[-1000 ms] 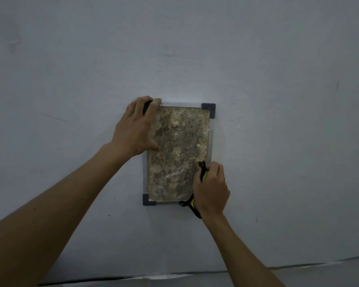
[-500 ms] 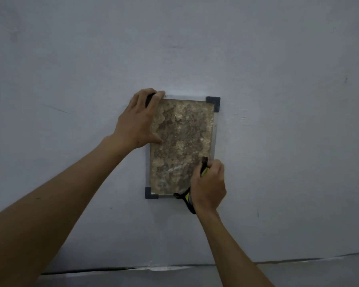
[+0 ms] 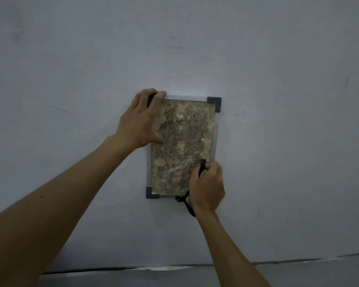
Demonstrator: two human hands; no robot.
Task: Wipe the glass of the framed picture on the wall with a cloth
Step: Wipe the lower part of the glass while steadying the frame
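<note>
A framed picture [image 3: 182, 146] with a mottled brown image, a thin pale frame and dark corner caps hangs on the wall. My left hand [image 3: 140, 121] rests on its upper left corner, fingers over the top edge and thumb lying on the glass. My right hand [image 3: 207, 187] grips a black and yellow cloth [image 3: 187, 201] bunched in the fist and presses it against the lower right corner of the glass. That corner cap is hidden by the hand.
The pale grey wall [image 3: 278, 100] surrounds the frame on all sides. Low in view a dark seam [image 3: 112, 270] marks where the wall meets the grey floor.
The view has shifted slightly, so the frame sits higher and further right. My right hand with the cloth stays at the lower right corner, barely moved. My left hand keeps its hold.
</note>
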